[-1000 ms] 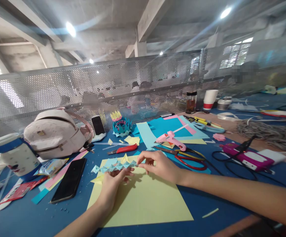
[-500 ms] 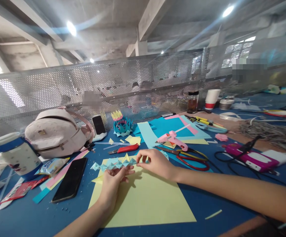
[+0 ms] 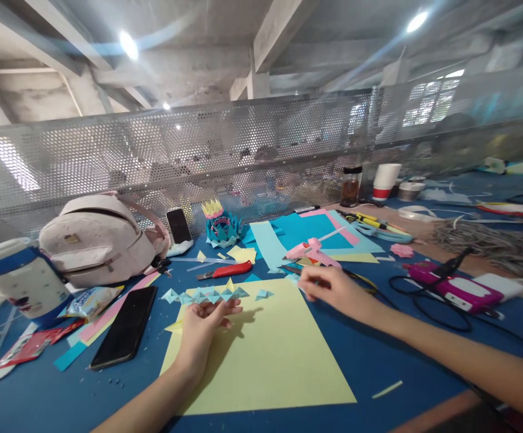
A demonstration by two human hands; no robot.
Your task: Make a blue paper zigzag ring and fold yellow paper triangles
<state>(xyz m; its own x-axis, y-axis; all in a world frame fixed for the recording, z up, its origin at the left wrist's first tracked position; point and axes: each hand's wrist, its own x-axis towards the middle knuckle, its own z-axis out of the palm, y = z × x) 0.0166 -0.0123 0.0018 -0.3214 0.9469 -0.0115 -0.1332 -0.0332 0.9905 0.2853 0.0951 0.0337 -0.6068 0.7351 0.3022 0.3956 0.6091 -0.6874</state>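
My left hand (image 3: 202, 331) pinches a zigzag strip of light-blue folded paper (image 3: 205, 294) from below, just over a large yellow sheet of paper (image 3: 275, 355). A loose light-blue folded piece (image 3: 264, 294) lies on that sheet, right of the strip's end. My right hand (image 3: 327, 285) is at the sheet's upper right corner with its fingers curled together; anything between its fingertips is hidden. Light-blue paper bits lie beside those fingertips. The pink glue gun (image 3: 313, 251) rests just beyond this hand, and the scissors are largely covered by it. Yellow folded points show around the strip.
A red utility knife (image 3: 232, 270) lies beyond the strip. Blue and pink paper sheets (image 3: 329, 231) and a blue paper lotus (image 3: 223, 228) are at the back. On the left are a phone (image 3: 124, 328), backpack (image 3: 99, 240) and bottle (image 3: 29, 282); a purple device (image 3: 455, 285) with cables sits right.
My right hand has left the right end of the strip and moved right, uncovering the loose light-blue piece on the sheet. My left hand still holds the strip in nearly the same place.
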